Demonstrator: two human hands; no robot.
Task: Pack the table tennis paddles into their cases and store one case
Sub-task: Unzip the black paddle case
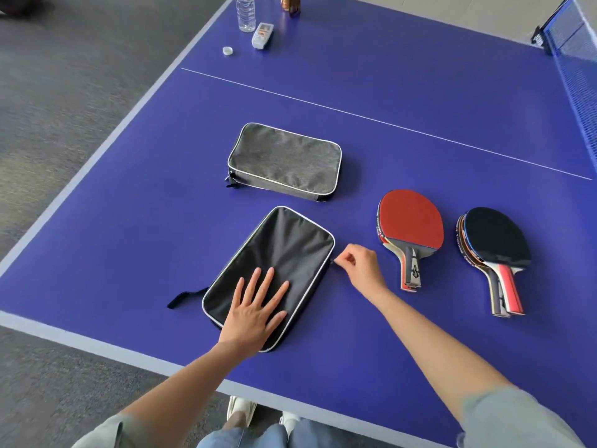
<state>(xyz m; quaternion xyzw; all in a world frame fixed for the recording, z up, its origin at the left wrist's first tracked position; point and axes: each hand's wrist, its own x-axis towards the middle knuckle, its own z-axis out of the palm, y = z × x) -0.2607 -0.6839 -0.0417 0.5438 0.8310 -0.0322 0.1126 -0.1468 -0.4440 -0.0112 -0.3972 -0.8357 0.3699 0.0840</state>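
Note:
A black paddle case (284,250) with white piping lies tilted near the table's front edge. My left hand (255,308) rests flat on its near half, fingers spread. My right hand (360,265) pinches the zipper pull at the case's right edge. A grey case (286,160) lies shut farther back. To the right sit two stacks of paddles: one with a red face up (410,221), one with a black face up (497,237), handles toward me.
The blue table (420,130) carries a water bottle (245,11), a loose cap (227,50), a white remote-like device (262,35) and a brown bottle (290,3) at the far left. The net (578,59) runs along the right. Grey carpet lies beyond the left edge.

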